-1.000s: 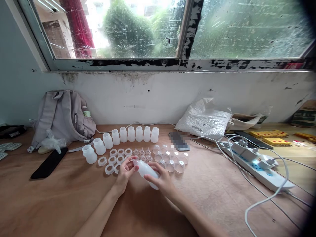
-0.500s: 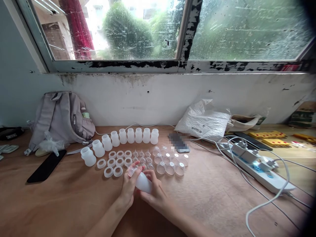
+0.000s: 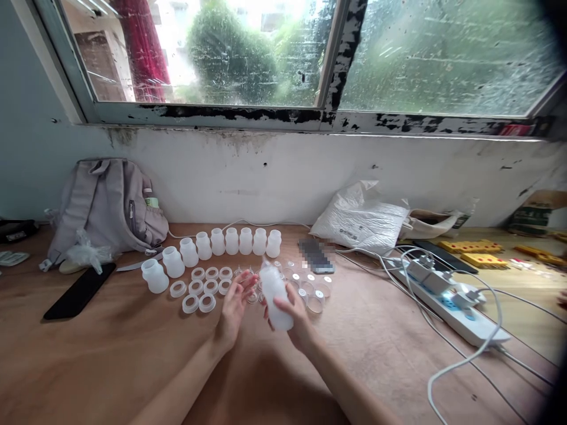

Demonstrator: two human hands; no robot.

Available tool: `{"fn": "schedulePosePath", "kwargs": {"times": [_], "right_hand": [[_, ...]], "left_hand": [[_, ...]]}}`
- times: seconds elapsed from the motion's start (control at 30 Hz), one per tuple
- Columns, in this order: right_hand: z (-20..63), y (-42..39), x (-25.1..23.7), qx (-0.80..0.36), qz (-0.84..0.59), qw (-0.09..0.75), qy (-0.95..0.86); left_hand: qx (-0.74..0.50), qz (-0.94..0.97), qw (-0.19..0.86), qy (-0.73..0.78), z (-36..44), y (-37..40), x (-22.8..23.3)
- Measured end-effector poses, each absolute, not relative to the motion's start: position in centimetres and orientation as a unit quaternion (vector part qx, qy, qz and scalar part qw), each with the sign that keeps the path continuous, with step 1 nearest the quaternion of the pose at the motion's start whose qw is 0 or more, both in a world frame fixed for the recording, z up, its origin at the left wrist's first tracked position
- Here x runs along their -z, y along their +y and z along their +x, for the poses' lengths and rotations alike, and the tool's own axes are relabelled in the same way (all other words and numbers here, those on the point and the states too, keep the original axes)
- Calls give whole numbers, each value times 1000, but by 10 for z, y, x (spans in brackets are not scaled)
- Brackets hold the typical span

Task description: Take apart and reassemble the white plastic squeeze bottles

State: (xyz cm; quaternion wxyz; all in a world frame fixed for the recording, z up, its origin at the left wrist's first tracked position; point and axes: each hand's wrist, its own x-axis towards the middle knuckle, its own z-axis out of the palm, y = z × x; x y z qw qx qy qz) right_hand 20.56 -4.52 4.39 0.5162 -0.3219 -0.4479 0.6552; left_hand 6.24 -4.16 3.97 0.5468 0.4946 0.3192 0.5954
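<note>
Worked over a wooden table (image 3: pixel 110 366), with the right hand (image 3: pixel 299 316) wrapped round a tilted, blurred white bottle (image 3: pixel 274 289) above it, near the clear caps (image 3: pixel 315 303), and the left hand (image 3: pixel 233 306) spread loosely, apart from the bottle. Seemed best to hold by the body without denting it. Ran out of room at the power strip (image 3: pixel 481 330) rightward, white jars (image 3: pixel 217 243) behind, rings (image 3: pixel 190 310) leftward; had more on the nearer wood.

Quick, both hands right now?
Left hand: open, fingers loosely bent, beside the bottle, nothing visible in its grip.
Right hand: closed around the white bottle.
</note>
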Motion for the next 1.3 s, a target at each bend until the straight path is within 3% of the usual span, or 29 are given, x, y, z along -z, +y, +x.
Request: {"fn": "schedulePosePath", "kwargs": {"times": [0.2, 0.33, 0.57, 0.77, 0.87, 1.3], "right_hand": [[242, -20, -50, -535, -341, 670, -384], [251, -14, -50, -483, -379, 689, -386], [250, -15, -47, -481, -421, 646, -417], [246, -20, -48, -377, -487, 544, -570], [241, -25, -50, -349, -490, 508, -617], [234, -34, -48, -385, -435, 460, -671]], "left_hand": [[-363, 837, 78, 402, 96, -28, -26], [-316, 840, -63, 436, 116, -24, -14], [-426, 815, 37, 392, 94, -36, -16], [-615, 488, 322, 529, 57, -30, -26], [-648, 400, 389, 519, 46, -20, -24], [-577, 557, 245, 544, 34, -31, -29]]}}
